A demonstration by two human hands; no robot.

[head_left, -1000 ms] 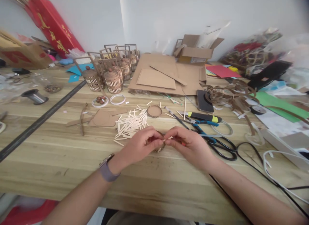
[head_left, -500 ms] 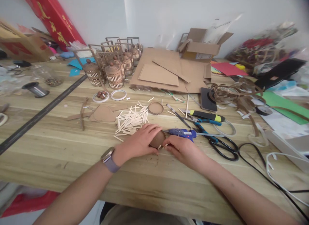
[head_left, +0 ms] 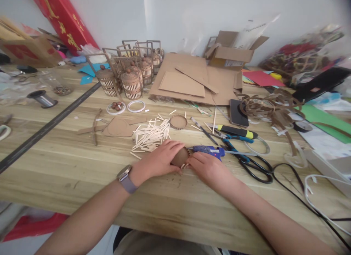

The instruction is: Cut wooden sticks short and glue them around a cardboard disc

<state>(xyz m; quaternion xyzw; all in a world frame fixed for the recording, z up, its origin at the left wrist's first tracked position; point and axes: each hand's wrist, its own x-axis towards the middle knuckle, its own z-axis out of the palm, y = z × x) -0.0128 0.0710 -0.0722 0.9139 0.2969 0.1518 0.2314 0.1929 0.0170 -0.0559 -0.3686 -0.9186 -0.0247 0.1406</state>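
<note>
My left hand [head_left: 161, 158] is closed around the left side of a round brown cardboard disc [head_left: 180, 158] with a notched rim, down on the wooden table. At the disc's right edge, my right hand [head_left: 210, 169] has its fingertips pinched together against the rim. Short pale sticks [head_left: 183, 166] show at the near rim between both hands; whether the right fingers also grip one is hidden. Just beyond the right hand lies a blue glue gun [head_left: 210, 150]. A pile of short pale wooden sticks [head_left: 150, 135] and a second notched disc [head_left: 178, 122] lie beyond the left hand.
Scissors [head_left: 255, 167], a utility knife [head_left: 237, 131] and a phone [head_left: 238, 112] lie to the right. Cardboard sheets [head_left: 182, 85] and several lidded stick-sided baskets [head_left: 131, 85] stand at the back. A black strip [head_left: 52, 125] crosses the left side. Cables [head_left: 297, 196] run along the right.
The view has shifted slightly. My right fingers have moved in closer against the disc's rim; my left hand keeps its hold on the disc.
</note>
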